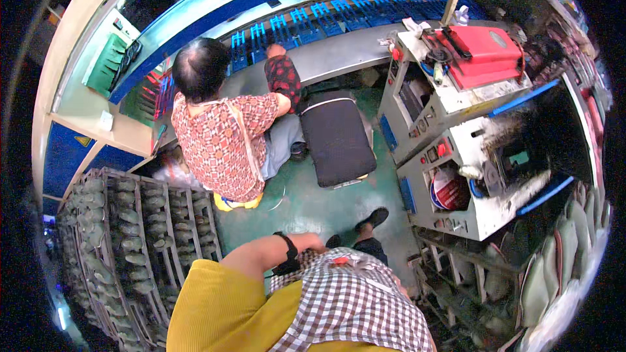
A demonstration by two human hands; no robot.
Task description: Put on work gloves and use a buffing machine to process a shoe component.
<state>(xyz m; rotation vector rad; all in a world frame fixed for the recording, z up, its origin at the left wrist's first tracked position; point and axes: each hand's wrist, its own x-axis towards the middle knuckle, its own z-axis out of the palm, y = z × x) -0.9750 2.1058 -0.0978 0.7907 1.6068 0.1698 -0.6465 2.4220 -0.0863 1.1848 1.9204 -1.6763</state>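
Note:
My left forearm, in a yellow sleeve, crosses my body from the lower left, with a black wristband at the wrist. My left hand (310, 242) rests against the top of my checked apron (355, 303), its fingers mostly hidden by the cloth. A small red item (340, 261) lies on the apron just beside it. Whether the hand holds anything cannot be told. My right hand is out of sight. My dark shoe (373, 218) stands on the green floor (313, 205) below.
A co-worker in a red patterned shirt (222, 137) sits ahead, one arm reaching to a conveyor with blue fixtures (339, 16). A black padded seat (336, 137) stands beside them. A grey machine with a red top (482, 55) is at right. Racks of shoe forms (130, 241) flank both sides.

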